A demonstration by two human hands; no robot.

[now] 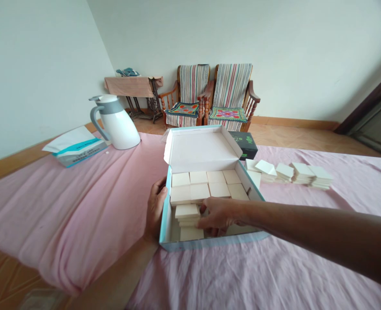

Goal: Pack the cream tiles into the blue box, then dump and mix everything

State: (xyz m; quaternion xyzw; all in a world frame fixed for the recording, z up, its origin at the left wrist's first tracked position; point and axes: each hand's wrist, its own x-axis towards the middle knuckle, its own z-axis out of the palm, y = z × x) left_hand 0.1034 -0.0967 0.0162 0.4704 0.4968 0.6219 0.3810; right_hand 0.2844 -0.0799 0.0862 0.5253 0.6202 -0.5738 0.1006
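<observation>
An open cardboard box (211,243) with a light-blue outside and white inside lies on the pink cloth, its lid (203,146) tipped back. Rows of square white tiles (218,189) fill its far half. Closer to me, a slightly uneven stack of white tiles (186,211) stands in the box's left part, with another tile (191,234) before it. My left hand (156,211) grips the box's left wall, fingers curled against the outside. Reaching in from the right, my right hand (218,213) has thumb and fingers closed at the stack's right side; its lower fingers are partly hidden.
More white tiles stand in stacks (302,173) right of the box. A black box (245,145) sits behind the lid. On the left are a white-and-grey jug (121,125) and a tissue pack (77,148). Two wooden chairs (231,88) and a cloth-covered table (129,86) stand by the wall.
</observation>
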